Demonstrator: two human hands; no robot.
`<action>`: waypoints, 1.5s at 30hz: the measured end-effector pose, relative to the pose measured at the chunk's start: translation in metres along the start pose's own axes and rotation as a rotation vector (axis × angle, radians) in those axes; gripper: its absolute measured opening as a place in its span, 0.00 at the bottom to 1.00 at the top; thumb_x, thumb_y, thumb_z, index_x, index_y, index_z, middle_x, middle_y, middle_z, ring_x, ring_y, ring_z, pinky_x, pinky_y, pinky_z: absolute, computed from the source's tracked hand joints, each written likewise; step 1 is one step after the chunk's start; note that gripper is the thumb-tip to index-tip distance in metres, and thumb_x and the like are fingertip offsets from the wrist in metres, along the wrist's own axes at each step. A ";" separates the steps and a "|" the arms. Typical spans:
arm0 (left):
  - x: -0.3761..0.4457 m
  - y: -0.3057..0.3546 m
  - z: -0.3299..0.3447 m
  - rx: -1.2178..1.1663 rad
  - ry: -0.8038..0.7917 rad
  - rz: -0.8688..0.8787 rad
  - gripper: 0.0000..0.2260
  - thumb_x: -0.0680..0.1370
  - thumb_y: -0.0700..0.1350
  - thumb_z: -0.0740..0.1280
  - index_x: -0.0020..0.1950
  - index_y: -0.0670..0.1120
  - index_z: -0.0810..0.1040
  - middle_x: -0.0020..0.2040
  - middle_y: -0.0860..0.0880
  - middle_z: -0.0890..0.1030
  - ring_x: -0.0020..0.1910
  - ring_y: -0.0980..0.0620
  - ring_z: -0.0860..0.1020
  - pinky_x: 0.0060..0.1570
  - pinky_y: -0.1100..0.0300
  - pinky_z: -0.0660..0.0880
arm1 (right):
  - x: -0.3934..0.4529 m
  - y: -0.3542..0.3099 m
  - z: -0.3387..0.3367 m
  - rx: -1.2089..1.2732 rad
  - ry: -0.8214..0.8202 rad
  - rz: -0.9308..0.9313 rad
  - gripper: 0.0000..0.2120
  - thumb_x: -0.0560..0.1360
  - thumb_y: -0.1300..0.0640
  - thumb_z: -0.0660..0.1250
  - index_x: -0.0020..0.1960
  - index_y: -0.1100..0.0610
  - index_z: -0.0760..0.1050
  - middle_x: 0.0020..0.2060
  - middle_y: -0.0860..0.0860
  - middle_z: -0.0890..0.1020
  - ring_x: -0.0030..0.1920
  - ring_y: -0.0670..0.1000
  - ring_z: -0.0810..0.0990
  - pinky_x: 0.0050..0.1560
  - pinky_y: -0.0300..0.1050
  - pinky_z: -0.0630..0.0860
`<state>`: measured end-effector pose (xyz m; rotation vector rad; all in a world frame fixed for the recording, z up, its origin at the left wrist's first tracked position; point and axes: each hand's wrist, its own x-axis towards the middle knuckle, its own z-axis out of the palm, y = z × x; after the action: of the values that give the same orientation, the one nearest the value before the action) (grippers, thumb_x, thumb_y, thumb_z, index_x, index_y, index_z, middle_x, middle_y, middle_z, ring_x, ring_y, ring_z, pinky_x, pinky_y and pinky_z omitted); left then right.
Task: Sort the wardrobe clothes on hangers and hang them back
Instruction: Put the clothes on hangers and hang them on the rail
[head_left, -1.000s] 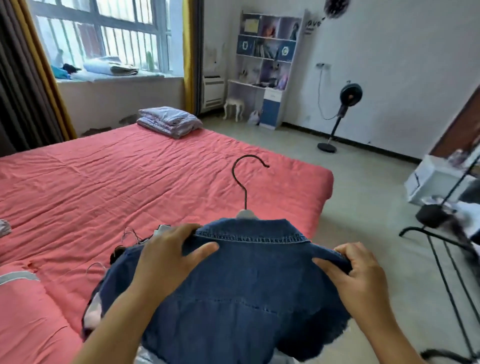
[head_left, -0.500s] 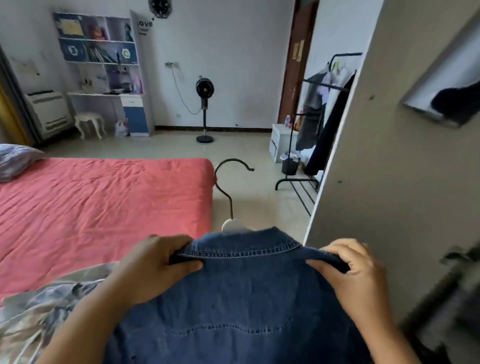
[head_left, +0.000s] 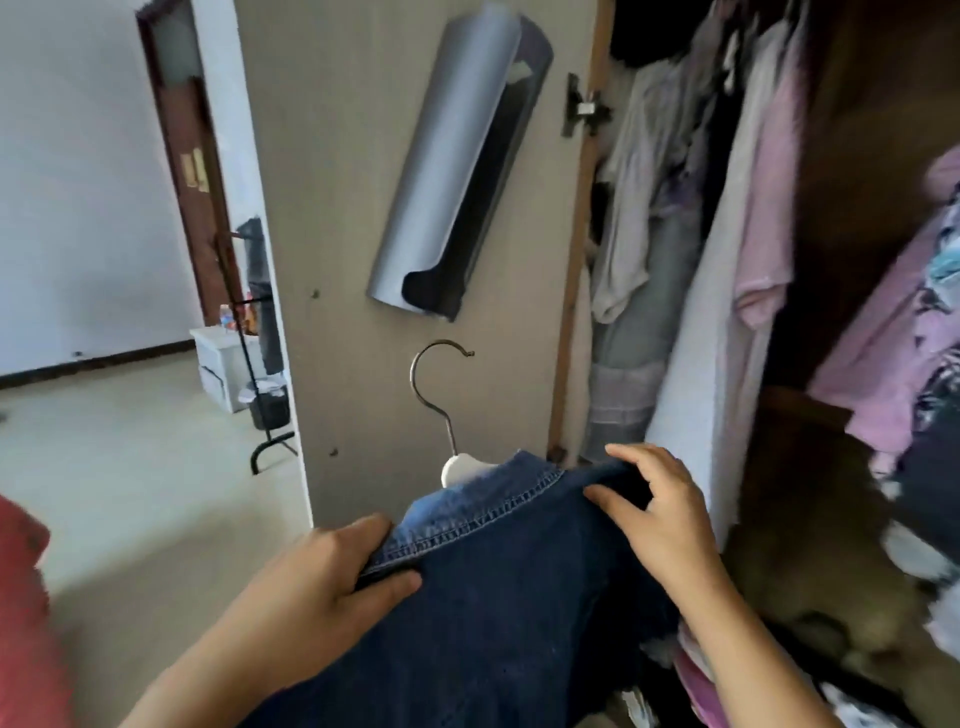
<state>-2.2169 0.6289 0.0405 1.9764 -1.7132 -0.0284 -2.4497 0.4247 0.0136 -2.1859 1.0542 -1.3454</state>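
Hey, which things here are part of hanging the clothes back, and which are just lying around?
Job: denim shirt, hanger, left hand, right hand, wardrobe clothes.
Lying about: coat rack, bin, white box.

Single head view, close, looking forward and down: wardrobe door (head_left: 363, 260) at 12 o'clock, hands low.
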 end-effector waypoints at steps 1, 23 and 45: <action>0.012 0.004 0.002 -0.010 0.004 0.040 0.22 0.66 0.69 0.55 0.39 0.51 0.69 0.33 0.54 0.76 0.35 0.55 0.75 0.38 0.57 0.73 | 0.000 0.002 -0.007 -0.015 0.037 0.045 0.20 0.67 0.58 0.76 0.58 0.54 0.78 0.52 0.46 0.77 0.56 0.47 0.74 0.59 0.36 0.67; 0.233 0.220 0.010 -0.066 0.029 0.394 0.02 0.75 0.42 0.61 0.45 0.44 0.71 0.52 0.42 0.78 0.51 0.42 0.77 0.46 0.54 0.73 | 0.010 -0.016 -0.171 -0.119 0.639 0.191 0.16 0.69 0.56 0.74 0.53 0.43 0.74 0.47 0.40 0.78 0.48 0.39 0.77 0.50 0.37 0.73; 0.398 0.400 -0.021 -0.088 0.240 0.409 0.04 0.74 0.38 0.62 0.48 0.42 0.71 0.50 0.42 0.75 0.47 0.43 0.75 0.42 0.55 0.71 | 0.177 0.041 -0.283 -0.258 0.693 -0.151 0.12 0.66 0.57 0.76 0.49 0.51 0.81 0.40 0.42 0.80 0.44 0.39 0.77 0.43 0.26 0.70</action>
<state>-2.4971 0.2412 0.3399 1.4688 -1.8816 0.2618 -2.6662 0.2855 0.2298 -2.0313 1.3736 -2.2390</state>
